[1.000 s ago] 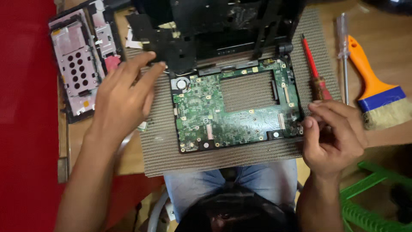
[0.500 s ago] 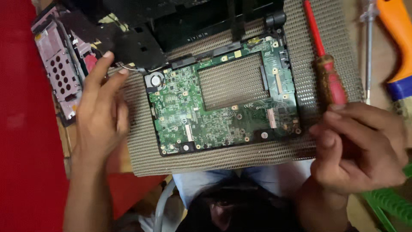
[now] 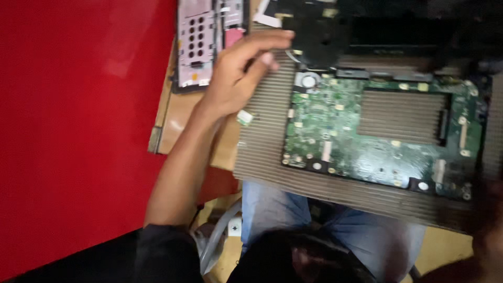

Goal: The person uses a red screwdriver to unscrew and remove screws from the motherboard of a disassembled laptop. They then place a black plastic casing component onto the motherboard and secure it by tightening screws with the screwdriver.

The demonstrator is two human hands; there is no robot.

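**Left hand at the board's upper-left corner**

Green circuit board (image 3: 382, 136) lies flat on a ribbed grey mat (image 3: 262, 152), right of centre. Left hand (image 3: 236, 78) rests on the mat just beside the board, fingers loosely curled toward a black part (image 3: 317, 36) above it (can't tell if anything is pinched). Grey perforated panel (image 3: 196, 44) sits left. Right hand out of view. Red surface (image 3: 78, 131) far left.

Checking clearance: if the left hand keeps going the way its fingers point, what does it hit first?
Probably the black fan part: the left hand points right with its fingertips almost at it. Blur hides any gap.
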